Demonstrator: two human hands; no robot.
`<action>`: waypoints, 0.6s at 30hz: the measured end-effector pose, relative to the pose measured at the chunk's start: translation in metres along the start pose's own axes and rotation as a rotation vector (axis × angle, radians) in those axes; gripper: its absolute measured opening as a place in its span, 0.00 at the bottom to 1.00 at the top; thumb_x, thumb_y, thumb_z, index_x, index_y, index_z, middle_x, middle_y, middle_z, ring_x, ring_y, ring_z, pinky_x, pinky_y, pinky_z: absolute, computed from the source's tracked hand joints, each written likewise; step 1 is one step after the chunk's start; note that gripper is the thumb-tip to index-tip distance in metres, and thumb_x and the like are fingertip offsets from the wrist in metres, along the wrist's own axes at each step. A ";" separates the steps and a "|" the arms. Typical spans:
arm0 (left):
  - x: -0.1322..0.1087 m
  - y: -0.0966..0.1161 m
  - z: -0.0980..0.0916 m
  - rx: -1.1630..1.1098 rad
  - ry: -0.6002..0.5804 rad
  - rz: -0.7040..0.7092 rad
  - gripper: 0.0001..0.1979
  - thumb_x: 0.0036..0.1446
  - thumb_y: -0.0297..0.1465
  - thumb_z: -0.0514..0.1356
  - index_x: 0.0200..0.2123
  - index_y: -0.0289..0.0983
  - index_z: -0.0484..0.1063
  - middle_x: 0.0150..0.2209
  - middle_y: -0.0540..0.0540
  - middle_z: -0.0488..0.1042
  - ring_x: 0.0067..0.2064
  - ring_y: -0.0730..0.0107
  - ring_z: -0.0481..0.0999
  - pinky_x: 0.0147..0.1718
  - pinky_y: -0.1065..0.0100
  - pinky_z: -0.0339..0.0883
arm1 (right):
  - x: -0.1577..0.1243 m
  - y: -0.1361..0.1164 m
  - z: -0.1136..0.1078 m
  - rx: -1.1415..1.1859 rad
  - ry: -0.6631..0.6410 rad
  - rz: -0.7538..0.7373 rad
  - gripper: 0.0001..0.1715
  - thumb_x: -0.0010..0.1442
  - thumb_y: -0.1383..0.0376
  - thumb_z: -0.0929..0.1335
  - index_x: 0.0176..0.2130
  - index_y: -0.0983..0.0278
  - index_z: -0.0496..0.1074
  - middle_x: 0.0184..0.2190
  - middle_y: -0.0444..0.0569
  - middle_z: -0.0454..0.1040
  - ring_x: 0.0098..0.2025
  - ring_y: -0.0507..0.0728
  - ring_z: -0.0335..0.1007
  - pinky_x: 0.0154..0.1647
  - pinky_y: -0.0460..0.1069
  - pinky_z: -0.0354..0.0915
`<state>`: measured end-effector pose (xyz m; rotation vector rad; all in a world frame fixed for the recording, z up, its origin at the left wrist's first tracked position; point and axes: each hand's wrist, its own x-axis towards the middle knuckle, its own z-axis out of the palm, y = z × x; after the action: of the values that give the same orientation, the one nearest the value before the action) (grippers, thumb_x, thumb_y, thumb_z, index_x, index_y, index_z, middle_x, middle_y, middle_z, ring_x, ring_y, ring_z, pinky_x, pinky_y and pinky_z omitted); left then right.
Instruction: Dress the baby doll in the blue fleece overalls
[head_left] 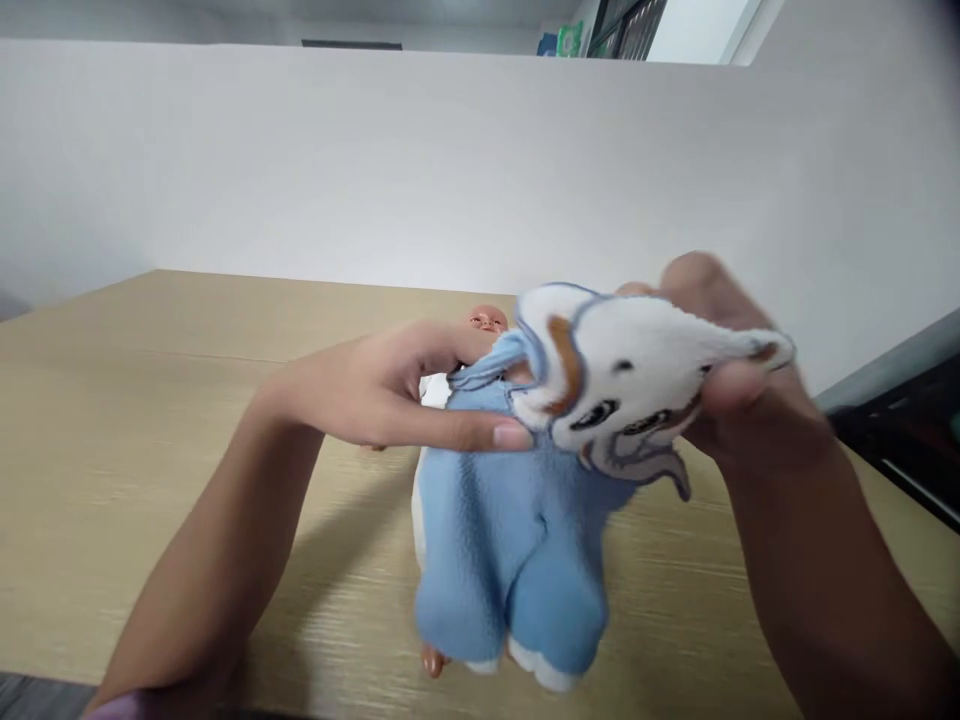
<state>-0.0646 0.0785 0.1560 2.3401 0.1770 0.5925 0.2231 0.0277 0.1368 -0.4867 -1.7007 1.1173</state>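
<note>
A baby doll (487, 322) in a fuzzy light-blue one-piece suit (510, 560) is held up over a wooden table (150, 420). Only its face and one bare foot at the bottom show. My left hand (390, 390) grips the doll near the shoulders, its thumb stretched along the top of the suit. My right hand (720, 390) is closed on the suit's white hood (637, 370), which has a stitched animal face, brown ear patches and a grey trunk. The hood is pulled to the right, off the doll's head.
A plain white partition wall (450, 170) stands behind the table. At the right edge a dark piece of equipment or furniture (900, 420) lies beyond the table. Bare tabletop stretches to the left.
</note>
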 end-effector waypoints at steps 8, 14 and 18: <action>0.001 -0.006 -0.001 -0.111 0.123 -0.093 0.11 0.69 0.39 0.70 0.47 0.38 0.83 0.45 0.46 0.83 0.49 0.62 0.84 0.47 0.65 0.81 | -0.005 0.011 -0.030 -0.176 -0.468 0.371 0.17 0.56 0.62 0.84 0.42 0.65 0.83 0.36 0.44 0.85 0.36 0.56 0.83 0.37 0.44 0.76; -0.006 -0.029 -0.003 -0.160 0.039 -0.120 0.15 0.67 0.44 0.71 0.42 0.37 0.82 0.36 0.47 0.83 0.41 0.64 0.84 0.44 0.67 0.81 | -0.013 0.030 -0.031 -0.137 -0.178 0.181 0.31 0.61 0.57 0.82 0.61 0.56 0.81 0.50 0.46 0.87 0.53 0.60 0.85 0.55 0.49 0.79; 0.000 -0.031 0.005 -0.227 0.147 -0.040 0.17 0.72 0.46 0.67 0.50 0.37 0.81 0.47 0.45 0.84 0.53 0.60 0.83 0.54 0.65 0.80 | 0.003 0.037 -0.010 -0.316 -0.358 0.272 0.53 0.44 0.57 0.89 0.66 0.60 0.78 0.56 0.50 0.85 0.62 0.67 0.80 0.66 0.55 0.75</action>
<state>-0.0607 0.0983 0.1318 2.0713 0.2126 0.7262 0.2238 0.0528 0.1074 -0.7690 -2.1915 1.1838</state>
